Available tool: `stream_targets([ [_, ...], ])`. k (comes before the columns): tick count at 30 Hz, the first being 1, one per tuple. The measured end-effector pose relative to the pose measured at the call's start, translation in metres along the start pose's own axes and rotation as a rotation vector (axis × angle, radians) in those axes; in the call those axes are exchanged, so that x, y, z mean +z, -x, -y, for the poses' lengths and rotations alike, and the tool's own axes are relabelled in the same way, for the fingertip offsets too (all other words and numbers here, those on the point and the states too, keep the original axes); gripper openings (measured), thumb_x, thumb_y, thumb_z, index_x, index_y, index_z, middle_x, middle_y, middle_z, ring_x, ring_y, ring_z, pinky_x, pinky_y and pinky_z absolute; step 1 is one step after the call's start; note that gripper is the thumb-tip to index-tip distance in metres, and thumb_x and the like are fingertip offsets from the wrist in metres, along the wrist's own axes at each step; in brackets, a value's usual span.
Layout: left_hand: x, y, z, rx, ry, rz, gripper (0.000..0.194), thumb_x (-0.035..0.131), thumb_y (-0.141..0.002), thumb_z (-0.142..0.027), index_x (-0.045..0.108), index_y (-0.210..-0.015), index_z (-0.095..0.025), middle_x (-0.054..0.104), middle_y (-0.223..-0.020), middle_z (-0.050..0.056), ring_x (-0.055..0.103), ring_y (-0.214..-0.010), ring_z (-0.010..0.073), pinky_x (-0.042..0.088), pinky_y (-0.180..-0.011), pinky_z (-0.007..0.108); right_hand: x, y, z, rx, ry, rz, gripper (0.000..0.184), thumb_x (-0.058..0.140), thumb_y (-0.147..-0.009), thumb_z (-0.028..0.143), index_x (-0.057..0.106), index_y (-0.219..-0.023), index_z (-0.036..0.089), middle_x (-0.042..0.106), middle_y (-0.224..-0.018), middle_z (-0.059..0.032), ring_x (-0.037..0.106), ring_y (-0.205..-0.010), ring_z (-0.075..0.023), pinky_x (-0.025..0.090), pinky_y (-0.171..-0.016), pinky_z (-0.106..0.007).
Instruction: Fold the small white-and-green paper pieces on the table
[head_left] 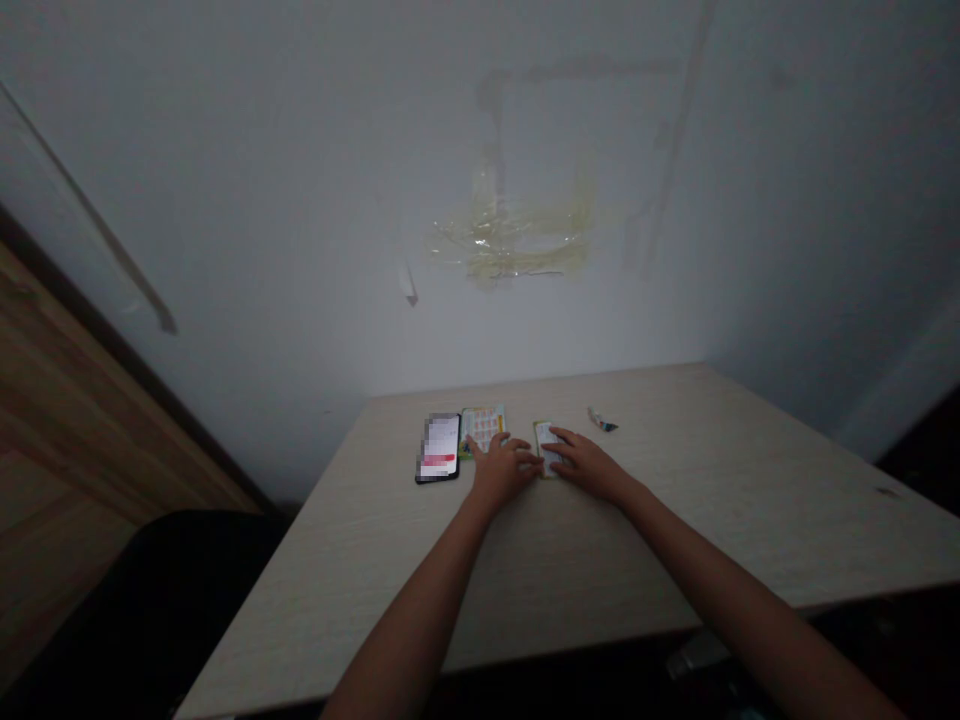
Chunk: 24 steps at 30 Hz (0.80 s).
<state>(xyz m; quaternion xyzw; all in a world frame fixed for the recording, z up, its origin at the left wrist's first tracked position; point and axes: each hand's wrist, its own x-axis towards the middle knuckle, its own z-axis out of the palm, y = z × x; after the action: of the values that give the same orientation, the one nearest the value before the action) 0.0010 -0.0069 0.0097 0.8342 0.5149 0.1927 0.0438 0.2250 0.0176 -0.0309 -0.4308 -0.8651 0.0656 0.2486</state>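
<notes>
My right hand (589,463) lies with its fingers spread over a small pale card (547,434) with a yellowish-green edge, flat on the table. My left hand (501,470) is open too, its fingers reaching toward the card's left edge. Whether those fingertips touch the card I cannot tell. Just beyond the left hand lies a colourful printed booklet or sheet (484,418), partly covered by that hand. Left of the sheet is a phone (440,447) with its screen lit, part of it blurred out.
A small crumpled wrapper or tube (601,420) lies to the right of the card. The pale wooden table (360,580) meets a wall (315,250) that carries yellowed tape (517,245). Something dark stands at the table's left, beside wooden boards (67,390).
</notes>
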Motion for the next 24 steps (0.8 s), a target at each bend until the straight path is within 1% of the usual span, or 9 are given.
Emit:
stream_targets([
  [5,0.0008,0.0,-0.0012,-0.011,0.023,0.008,0.02,0.064,-0.085,-0.049,0.072,-0.101,-0.042,0.065,-0.125,-0.003,0.039,-0.131,0.0327,-0.007,-0.103,0.08,-0.0009,-0.0003,-0.0011,0.011,-0.045,0.006,0.043,0.06,-0.089,0.036,0.06,-0.131,0.025,0.042,-0.149,-0.0123,0.043,-0.135,-0.0278,0.037,-0.111,-0.048],
  [9,-0.0009,-0.0008,-0.0017,-0.02,-0.008,0.033,0.022,0.063,-0.083,-0.053,0.071,-0.102,-0.045,0.064,-0.126,-0.005,0.037,-0.132,0.0346,-0.006,-0.1,0.083,-0.0014,-0.0009,-0.0028,0.02,-0.089,0.007,0.048,0.064,-0.086,0.042,0.06,-0.13,0.025,0.042,-0.149,-0.0121,0.043,-0.135,-0.029,0.036,-0.112,-0.048],
  [11,-0.0018,-0.0008,-0.0012,-0.016,-0.022,0.037,0.023,0.063,-0.083,-0.053,0.071,-0.103,-0.045,0.064,-0.127,-0.005,0.036,-0.133,0.035,-0.007,-0.1,0.082,-0.0007,-0.0012,-0.004,0.02,-0.103,0.003,0.049,0.066,-0.084,0.043,0.061,-0.13,0.025,0.042,-0.149,-0.0119,0.043,-0.135,-0.0295,0.036,-0.112,-0.048],
  [15,-0.0023,0.0002,0.0011,-0.002,-0.016,0.04,0.023,0.063,-0.084,-0.053,0.071,-0.104,-0.046,0.063,-0.128,-0.005,0.034,-0.135,0.0346,-0.006,-0.103,0.08,0.0002,-0.0012,-0.0049,0.021,-0.108,-0.005,0.05,0.067,-0.083,0.044,0.061,-0.129,0.027,0.043,-0.149,-0.0103,0.043,-0.135,-0.0298,0.036,-0.112,-0.049],
  [19,-0.0015,0.001,0.0023,-0.001,0.001,0.045,0.023,0.063,-0.084,-0.052,0.071,-0.105,-0.046,0.063,-0.129,-0.005,0.035,-0.134,0.0331,-0.006,-0.104,0.079,-0.0021,-0.0006,-0.0016,0.04,-0.094,0.002,0.05,0.067,-0.083,0.044,0.061,-0.13,0.027,0.042,-0.15,-0.0107,0.043,-0.135,-0.0301,0.036,-0.111,-0.049],
  [24,-0.0013,0.0014,-0.0002,-0.009,0.014,0.055,0.022,0.061,-0.086,-0.05,0.07,-0.106,-0.045,0.063,-0.129,-0.005,0.037,-0.133,0.0328,-0.006,-0.101,0.082,-0.0048,-0.0003,0.003,0.037,-0.096,0.004,0.049,0.067,-0.083,0.04,0.061,-0.13,0.025,0.042,-0.15,-0.0121,0.042,-0.136,-0.0293,0.035,-0.112,-0.048],
])
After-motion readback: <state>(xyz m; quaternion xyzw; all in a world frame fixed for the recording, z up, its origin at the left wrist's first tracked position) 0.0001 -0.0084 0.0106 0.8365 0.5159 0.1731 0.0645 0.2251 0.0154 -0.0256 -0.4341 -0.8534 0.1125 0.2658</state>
